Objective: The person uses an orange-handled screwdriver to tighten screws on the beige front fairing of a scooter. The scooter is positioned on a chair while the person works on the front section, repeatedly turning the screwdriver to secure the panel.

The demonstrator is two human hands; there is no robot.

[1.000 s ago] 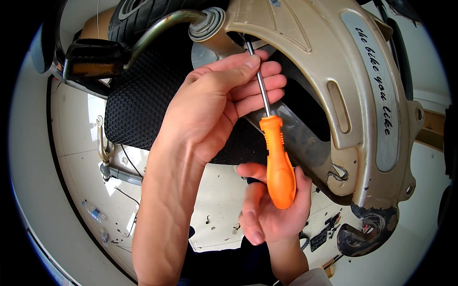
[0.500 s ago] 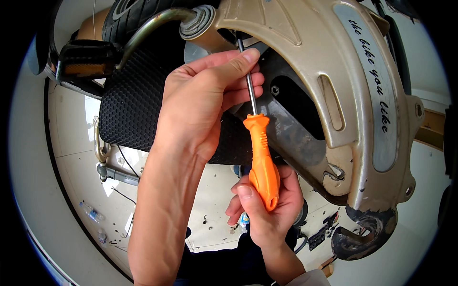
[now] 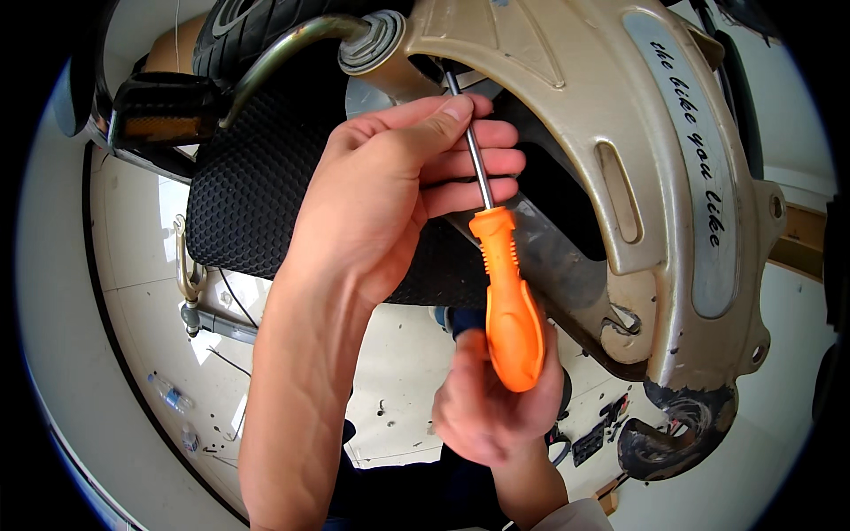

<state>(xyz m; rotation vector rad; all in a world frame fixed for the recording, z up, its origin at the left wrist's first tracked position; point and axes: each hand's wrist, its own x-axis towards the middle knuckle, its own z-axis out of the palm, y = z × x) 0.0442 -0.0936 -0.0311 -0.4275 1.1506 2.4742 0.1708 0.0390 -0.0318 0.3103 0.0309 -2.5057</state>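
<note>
An orange-handled screwdriver (image 3: 509, 323) points up and slightly left, its steel shaft reaching into a gap under the beige bike frame (image 3: 580, 115). The tip is hidden in the dark there. The thumb and forefinger of my left hand (image 3: 376, 173) pinch the shaft near its upper part, while the other fingers stretch out behind it. My right hand (image 3: 496, 398), blurred by motion, is closed around the lower part of the handle. A dark grey metal plate (image 3: 562, 243) lies behind the tool, beneath the curved frame.
At upper left are a pedal (image 3: 164, 106) on a bent crank arm (image 3: 283, 53) and a tyre (image 3: 239, 40). A black honeycomb-textured pad (image 3: 243, 208) lies behind my left wrist. A plastic bottle (image 3: 171, 394) lies on the tiled floor. The frame's dark hooked end (image 3: 677, 434) juts out at right.
The screwdriver's handle has swung slightly right and turned about its long axis. My right hand has shifted its hold on it. The outer fingers of my left hand have straightened.
</note>
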